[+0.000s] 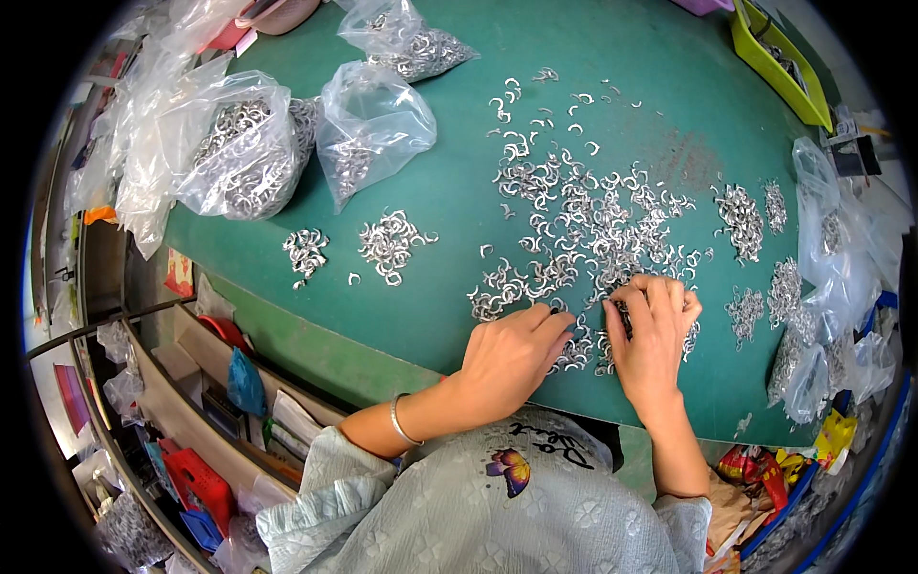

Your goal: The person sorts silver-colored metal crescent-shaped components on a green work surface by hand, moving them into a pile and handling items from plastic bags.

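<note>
A loose heap of small, silvery, curved metal pieces (622,225) spreads over the green table (449,124). At the heap's near edge is my left hand (512,354), its fingers bent and drawn together; what is between the fingertips is hidden. Just to its right, my right hand (650,325) curls over the heap, with several metal pieces showing between thumb and fingers. A silvery bangle (402,421) circles my left wrist. More pieces lie between and in front of the two hands.
Two smaller piles, one small (306,253) and one larger (392,246), lie left. Clear bags of metal pieces (244,158) stand at the far left. Sorted piles (739,225) and more plastic bags (832,258) line the right side. A yellow-green bin (779,67) sits far right.
</note>
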Action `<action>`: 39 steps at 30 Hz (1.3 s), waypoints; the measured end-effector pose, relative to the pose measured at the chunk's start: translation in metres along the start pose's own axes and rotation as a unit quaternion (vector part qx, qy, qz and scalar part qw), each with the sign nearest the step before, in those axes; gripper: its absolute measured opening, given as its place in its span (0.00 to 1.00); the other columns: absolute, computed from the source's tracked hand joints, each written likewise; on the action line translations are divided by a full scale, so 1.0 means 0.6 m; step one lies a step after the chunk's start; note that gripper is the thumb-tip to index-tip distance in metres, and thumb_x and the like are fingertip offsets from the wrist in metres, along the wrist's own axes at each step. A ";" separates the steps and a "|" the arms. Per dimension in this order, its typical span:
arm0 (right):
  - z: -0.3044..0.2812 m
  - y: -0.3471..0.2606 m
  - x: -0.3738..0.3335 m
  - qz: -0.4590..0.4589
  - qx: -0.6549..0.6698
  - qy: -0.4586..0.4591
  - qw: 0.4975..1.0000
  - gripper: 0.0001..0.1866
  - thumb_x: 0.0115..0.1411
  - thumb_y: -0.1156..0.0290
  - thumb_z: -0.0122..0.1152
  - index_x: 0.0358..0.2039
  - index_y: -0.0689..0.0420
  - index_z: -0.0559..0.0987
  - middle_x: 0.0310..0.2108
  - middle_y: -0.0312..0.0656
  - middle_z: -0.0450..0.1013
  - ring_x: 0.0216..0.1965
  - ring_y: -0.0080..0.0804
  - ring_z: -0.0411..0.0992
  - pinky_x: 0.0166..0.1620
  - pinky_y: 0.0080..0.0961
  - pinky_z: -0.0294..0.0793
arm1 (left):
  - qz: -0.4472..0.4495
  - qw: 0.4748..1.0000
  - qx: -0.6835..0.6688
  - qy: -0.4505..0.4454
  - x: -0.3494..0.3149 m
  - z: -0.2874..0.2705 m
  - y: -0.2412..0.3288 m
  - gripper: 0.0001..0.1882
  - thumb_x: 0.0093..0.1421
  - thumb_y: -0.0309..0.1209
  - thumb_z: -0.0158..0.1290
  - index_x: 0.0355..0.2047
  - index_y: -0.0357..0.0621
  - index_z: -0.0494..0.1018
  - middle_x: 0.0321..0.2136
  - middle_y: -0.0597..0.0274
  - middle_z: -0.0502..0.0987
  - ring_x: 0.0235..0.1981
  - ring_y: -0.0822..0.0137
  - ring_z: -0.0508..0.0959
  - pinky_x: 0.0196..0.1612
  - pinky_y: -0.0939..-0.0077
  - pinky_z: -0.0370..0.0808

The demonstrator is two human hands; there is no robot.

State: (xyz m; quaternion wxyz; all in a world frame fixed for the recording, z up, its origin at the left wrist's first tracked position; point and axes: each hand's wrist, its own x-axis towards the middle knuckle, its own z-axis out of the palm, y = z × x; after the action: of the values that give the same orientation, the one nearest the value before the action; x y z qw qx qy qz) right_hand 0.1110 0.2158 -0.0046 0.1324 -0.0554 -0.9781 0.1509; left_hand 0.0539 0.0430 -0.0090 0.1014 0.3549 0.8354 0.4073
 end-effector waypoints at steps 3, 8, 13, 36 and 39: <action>-0.003 0.004 0.002 -0.015 0.016 0.010 1.000 0.08 0.48 0.76 0.66 0.30 0.56 0.76 0.34 0.36 0.70 0.40 0.34 0.66 0.46 0.35 0.55 | 0.002 1.000 -0.004 0.004 -0.002 0.002 -0.003 0.10 0.55 0.27 0.58 0.38 0.43 0.76 0.22 0.61 0.71 0.18 0.60 0.73 0.20 0.67 0.69; -0.009 0.011 -0.005 0.011 0.087 0.024 0.996 0.07 0.49 0.77 0.65 0.29 0.56 0.76 0.32 0.35 0.72 0.37 0.33 0.67 0.46 0.35 0.55 | 0.003 0.999 -0.052 0.004 -0.001 0.000 -0.001 0.10 0.54 0.26 0.59 0.38 0.43 0.76 0.22 0.60 0.71 0.18 0.60 0.73 0.20 0.67 0.68; -0.012 -0.002 0.003 0.027 0.001 0.013 1.000 0.08 0.48 0.75 0.66 0.30 0.56 0.76 0.32 0.35 0.72 0.38 0.33 0.67 0.46 0.35 0.55 | 0.006 0.999 -0.043 0.002 0.000 0.003 0.001 0.10 0.54 0.26 0.59 0.38 0.43 0.76 0.22 0.61 0.71 0.18 0.60 0.73 0.20 0.67 0.68; -0.009 0.006 -0.004 -0.007 -0.003 0.017 1.000 0.08 0.49 0.75 0.66 0.30 0.57 0.76 0.36 0.37 0.71 0.42 0.34 0.67 0.48 0.35 0.56 | -0.010 0.998 -0.052 -0.018 -0.006 -0.002 -0.005 0.10 0.55 0.26 0.58 0.39 0.41 0.76 0.24 0.59 0.74 0.18 0.59 0.74 0.22 0.66 0.70; -0.024 0.001 -0.005 0.031 0.150 0.006 0.988 0.06 0.49 0.77 0.65 0.28 0.58 0.77 0.32 0.37 0.73 0.39 0.35 0.69 0.46 0.32 0.58 | -0.016 0.993 -0.113 0.000 -0.005 0.003 -0.004 0.11 0.57 0.26 0.57 0.41 0.40 0.76 0.23 0.58 0.73 0.16 0.66 0.72 0.20 0.72 0.68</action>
State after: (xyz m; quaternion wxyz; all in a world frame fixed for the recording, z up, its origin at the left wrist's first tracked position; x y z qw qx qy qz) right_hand 0.1182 0.2199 0.0078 0.1407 -0.0664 -0.9414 0.2992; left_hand 0.0557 0.0411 -0.0127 0.1478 0.3273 0.7895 0.4976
